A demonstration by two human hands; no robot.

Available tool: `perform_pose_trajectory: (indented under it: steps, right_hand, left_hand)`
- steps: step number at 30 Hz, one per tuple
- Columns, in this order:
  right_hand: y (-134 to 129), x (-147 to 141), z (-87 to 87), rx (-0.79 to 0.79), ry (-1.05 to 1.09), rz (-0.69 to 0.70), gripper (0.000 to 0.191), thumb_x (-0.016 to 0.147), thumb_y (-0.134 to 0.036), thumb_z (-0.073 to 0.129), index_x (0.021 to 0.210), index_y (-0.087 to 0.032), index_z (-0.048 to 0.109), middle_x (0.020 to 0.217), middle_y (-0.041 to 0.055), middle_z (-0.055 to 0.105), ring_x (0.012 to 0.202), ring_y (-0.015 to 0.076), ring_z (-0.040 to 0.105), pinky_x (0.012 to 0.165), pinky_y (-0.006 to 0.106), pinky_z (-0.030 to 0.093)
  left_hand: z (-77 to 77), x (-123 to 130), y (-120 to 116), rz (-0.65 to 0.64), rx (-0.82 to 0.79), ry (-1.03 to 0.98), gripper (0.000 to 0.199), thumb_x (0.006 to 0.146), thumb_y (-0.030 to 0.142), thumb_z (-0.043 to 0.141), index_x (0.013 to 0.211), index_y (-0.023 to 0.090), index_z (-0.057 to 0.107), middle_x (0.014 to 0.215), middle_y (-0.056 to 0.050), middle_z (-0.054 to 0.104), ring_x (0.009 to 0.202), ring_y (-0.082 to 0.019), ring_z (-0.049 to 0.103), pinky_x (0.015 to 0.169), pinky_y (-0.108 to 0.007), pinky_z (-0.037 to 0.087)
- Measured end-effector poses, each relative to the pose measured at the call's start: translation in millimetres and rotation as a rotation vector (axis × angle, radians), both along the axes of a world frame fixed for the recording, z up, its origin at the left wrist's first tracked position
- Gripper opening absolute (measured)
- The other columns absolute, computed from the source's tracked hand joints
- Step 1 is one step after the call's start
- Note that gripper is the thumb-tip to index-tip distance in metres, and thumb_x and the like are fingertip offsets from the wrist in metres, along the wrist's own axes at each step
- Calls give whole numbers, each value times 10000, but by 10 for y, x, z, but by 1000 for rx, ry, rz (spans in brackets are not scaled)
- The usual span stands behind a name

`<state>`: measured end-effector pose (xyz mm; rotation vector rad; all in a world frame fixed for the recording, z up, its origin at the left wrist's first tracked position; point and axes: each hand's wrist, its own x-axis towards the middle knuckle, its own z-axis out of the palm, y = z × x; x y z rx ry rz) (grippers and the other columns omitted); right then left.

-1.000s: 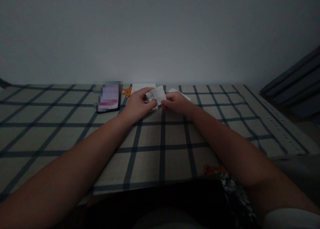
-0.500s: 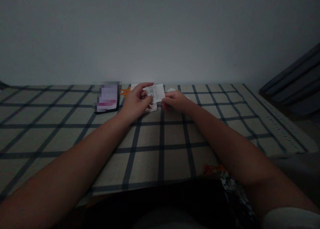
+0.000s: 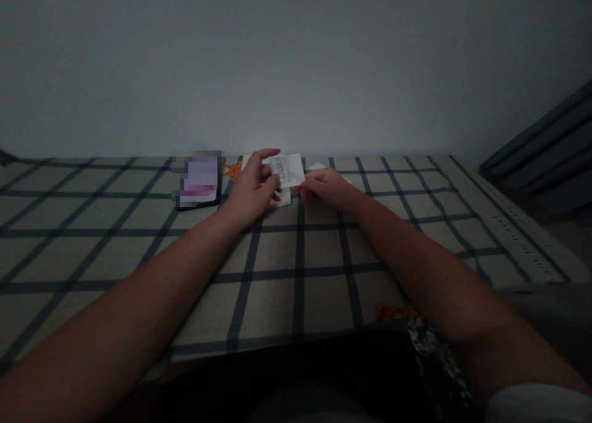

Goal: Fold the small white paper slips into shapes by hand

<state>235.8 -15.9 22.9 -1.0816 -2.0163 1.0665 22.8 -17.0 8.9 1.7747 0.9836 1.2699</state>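
Observation:
A small white paper slip [image 3: 295, 169] with grey print on it is up between my two hands, near the wall side of the table. My right hand [image 3: 326, 185] pinches its lower right corner between thumb and fingers. At the slip's left edge is my left hand [image 3: 256, 185], its index finger stretched out and its thumb apart from it; the slip's left part lies behind these fingers. Below the left hand, another white paper [image 3: 283, 198] rests on the cloth, mostly covered. A further white paper [image 3: 317, 165] shows behind the right hand.
A checked tablecloth [image 3: 272, 244] with orange bear figures covers the table. To the left of my hands lies a dark-edged phone [image 3: 201, 179], its screen lit and partly pixelated. A pale wall [image 3: 296, 65] rises behind; dark folded fabric [image 3: 550, 145] hangs at the right.
My left thumb and fingers have loosened from the slip and shifted slightly left, uncovering more of its print. The right hand stays at the slip's corner.

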Motion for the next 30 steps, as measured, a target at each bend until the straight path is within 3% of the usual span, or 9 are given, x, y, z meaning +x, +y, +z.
perform_pose_trajectory:
  steps: [4,7,11,14,16,19,22,30]
  right_hand:
    - [45,9,-59,-15,38,-7,325,924,-319,519,672,-156,645,635,24,648,610,126,574,635,260,431]
    - [74,11,-92,-4,75,-25,395,974,-408,501,697,-157,633,651,23,641,611,126,568,648,264,443]
    - [59,11,-61,57,8,-45,353,971,-410,543,734,-159,620,664,6,621,636,125,549,631,255,410]
    - [24,0,-11,93,-33,-16,343,976,-373,524,715,-162,596,660,1,602,635,121,520,621,252,387]
    - [7,-12,9,110,-45,22,358,982,-385,518,709,-163,585,659,-4,587,634,117,502,625,251,381]
    - [-1,-26,8,109,-49,48,357,984,-410,519,742,-160,600,673,-8,575,647,120,502,621,250,374]
    - [-3,-24,-5,85,-29,54,372,989,-433,507,757,-161,608,673,-5,580,647,125,514,620,250,379]
    - [-14,-13,18,127,-75,78,386,972,-440,541,704,-165,591,647,-9,582,625,116,510,636,253,377]
  left_hand:
    - [-27,-25,19,-23,21,28,583,846,208,622,1411,246,486,805,26,576,627,-138,623,539,-245,568]
    - [-7,-29,-11,-46,1,46,622,825,199,635,1425,238,477,764,40,564,615,-140,616,538,-248,571]
    - [24,-8,-46,-79,-63,2,696,781,173,648,1446,237,454,762,35,627,624,-146,648,556,-247,570]
    - [16,1,-28,-24,-121,-7,695,777,212,705,1438,243,494,676,61,594,541,-134,617,514,-234,541]
    - [3,1,-13,7,-159,7,625,787,282,759,1380,237,568,656,54,601,505,-132,600,487,-235,525]
    - [5,1,-22,-25,-197,38,394,806,412,783,1116,182,704,765,-33,708,600,-162,665,526,-259,552]
    - [46,6,-63,-28,-171,63,331,813,477,773,883,160,708,756,-54,711,646,-175,675,548,-262,557]
    - [87,21,-83,45,-164,-1,343,785,508,781,846,183,692,688,-12,665,596,-154,618,500,-229,491]
